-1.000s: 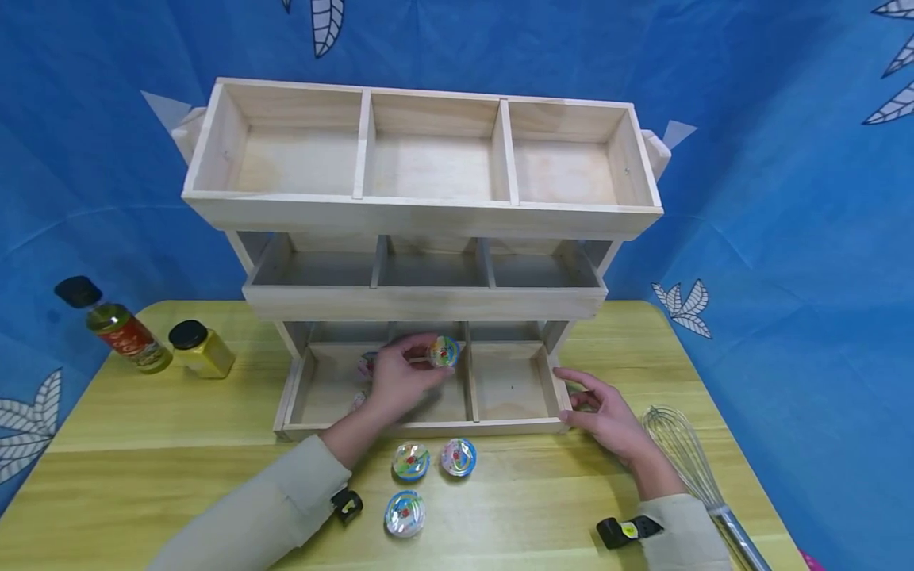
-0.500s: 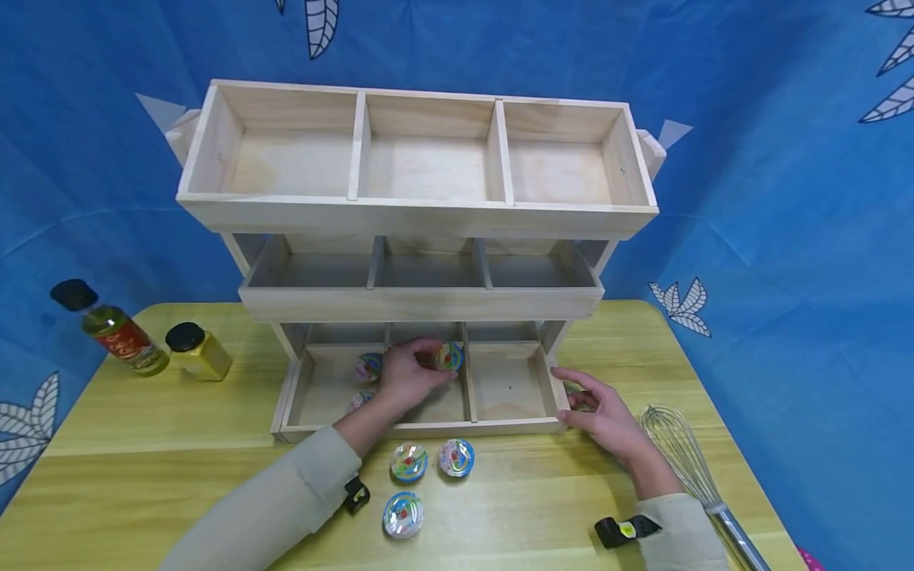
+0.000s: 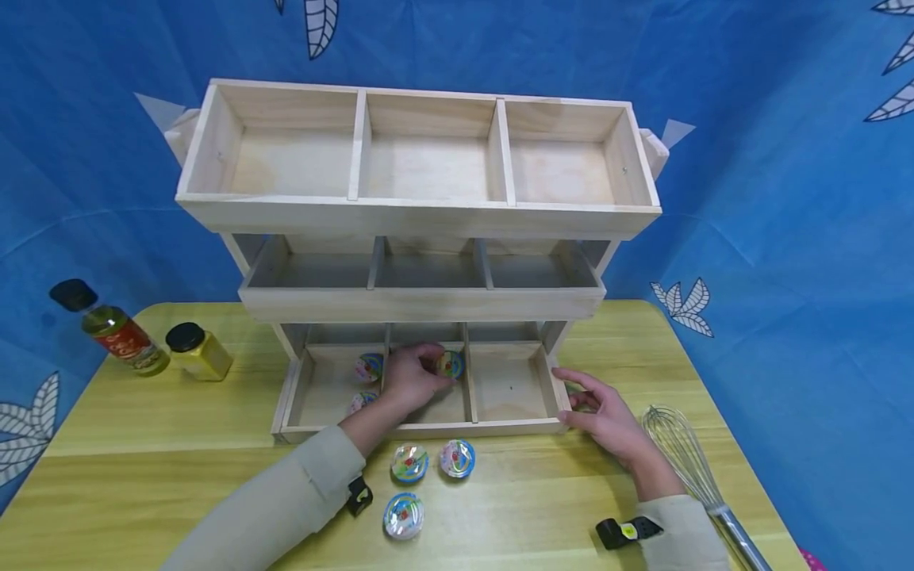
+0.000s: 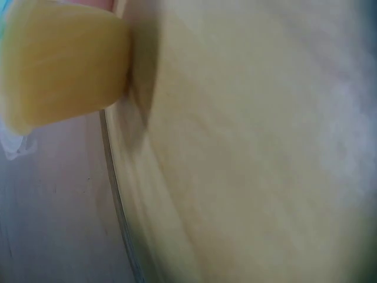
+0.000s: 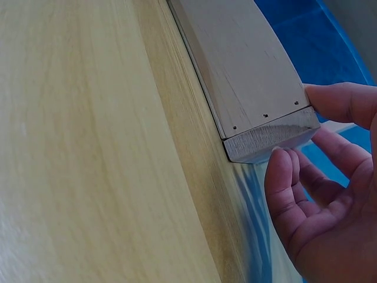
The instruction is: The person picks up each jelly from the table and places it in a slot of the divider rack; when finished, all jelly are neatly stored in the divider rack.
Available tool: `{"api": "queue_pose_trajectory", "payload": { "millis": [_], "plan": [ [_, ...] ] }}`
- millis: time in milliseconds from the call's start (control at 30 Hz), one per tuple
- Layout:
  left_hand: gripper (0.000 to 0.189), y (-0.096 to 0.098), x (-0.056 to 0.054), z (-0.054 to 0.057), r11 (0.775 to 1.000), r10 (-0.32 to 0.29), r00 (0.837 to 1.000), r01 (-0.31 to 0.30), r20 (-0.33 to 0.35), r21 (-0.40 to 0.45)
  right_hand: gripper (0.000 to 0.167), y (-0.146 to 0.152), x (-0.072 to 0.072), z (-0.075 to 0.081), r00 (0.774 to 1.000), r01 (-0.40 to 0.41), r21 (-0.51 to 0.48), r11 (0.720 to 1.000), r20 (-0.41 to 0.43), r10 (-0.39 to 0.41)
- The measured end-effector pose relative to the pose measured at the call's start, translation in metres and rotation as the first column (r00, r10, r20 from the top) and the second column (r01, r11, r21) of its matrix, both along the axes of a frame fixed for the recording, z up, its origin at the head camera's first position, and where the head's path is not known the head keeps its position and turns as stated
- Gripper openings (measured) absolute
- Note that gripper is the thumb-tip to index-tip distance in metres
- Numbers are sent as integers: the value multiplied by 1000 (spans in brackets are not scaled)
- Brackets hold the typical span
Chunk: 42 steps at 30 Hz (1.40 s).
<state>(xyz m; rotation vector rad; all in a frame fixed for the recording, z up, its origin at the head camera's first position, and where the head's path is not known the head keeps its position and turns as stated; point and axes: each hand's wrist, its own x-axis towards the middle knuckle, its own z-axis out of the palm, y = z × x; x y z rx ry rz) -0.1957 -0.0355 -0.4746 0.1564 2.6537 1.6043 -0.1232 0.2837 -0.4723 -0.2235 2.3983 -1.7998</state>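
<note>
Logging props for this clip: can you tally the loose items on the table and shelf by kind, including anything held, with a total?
Small lidded cups: 6 (3 on the table, 2 in the bottom-left compartment, 1 in the left hand)
Bottle: 1
Jar: 1
Whisk: 1
Total: 9

the rack [image 3: 417, 216] stands on the table [image 3: 528, 507], the cloth [image 3: 457, 40] behind it; its bottom tier has two cups [image 3: 369, 367] in the left compartment, one behind the other, and a third cup [image 3: 451, 365], in the left hand [image 3: 414, 381], at the middle compartment. on the table before the rack lie three more cups [image 3: 457, 458], two side by side and one farther from it. left of the rack are the bottle [image 3: 124, 337] and, nearer it, the jar [image 3: 201, 353]; to the rack's right front lies the whisk [image 3: 717, 505], past the right hand [image 3: 605, 412] at the bottom tier's right front corner.
</note>
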Motion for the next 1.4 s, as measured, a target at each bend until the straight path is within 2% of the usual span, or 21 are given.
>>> {"api": "queue_pose_trajectory", "payload": {
  "millis": [600, 700, 833, 967, 1067, 1200, 1300, 1400],
  "plan": [
    [52, 0, 2, 1, 999, -31, 999, 30, -19, -33, 64, 0, 0, -1, 1000, -1, -4, 1000, -1, 1],
    [56, -2, 4, 5, 999, -29, 999, 29, 15, -16, 64, -1, 0, 0, 1000, -7, -5, 1000, 1, 7],
    [63, -7, 8, 17, 998, -25, 996, 20, 82, 58, 64, -1, 1, 1, 1000, -3, 1, 1000, 5, 3],
    [68, -14, 12, 29, 995, -31, 993, 19, 112, 103, 64, -1, 2, 1, 1000, 3, 5, 1000, 8, -3],
    [68, -18, 17, 33, 993, -38, 995, 27, 92, 117, 64, -1, 2, 1, 1000, 1, 3, 1000, 7, -1],
    [66, -25, 27, 38, 985, -61, 998, 56, 28, 163, 64, -1, 2, 0, 1000, 4, 11, 1000, 4, -4],
    [65, -31, 37, 40, 977, -82, 997, 83, -11, 197, 64, -1, 2, 0, 1000, 10, 20, 1000, 5, -11],
    [62, -39, 48, 40, 975, -103, 993, 112, -56, 192, 64, -1, 1, 0, 1000, 7, 18, 1000, 4, -7]
  ]
}}
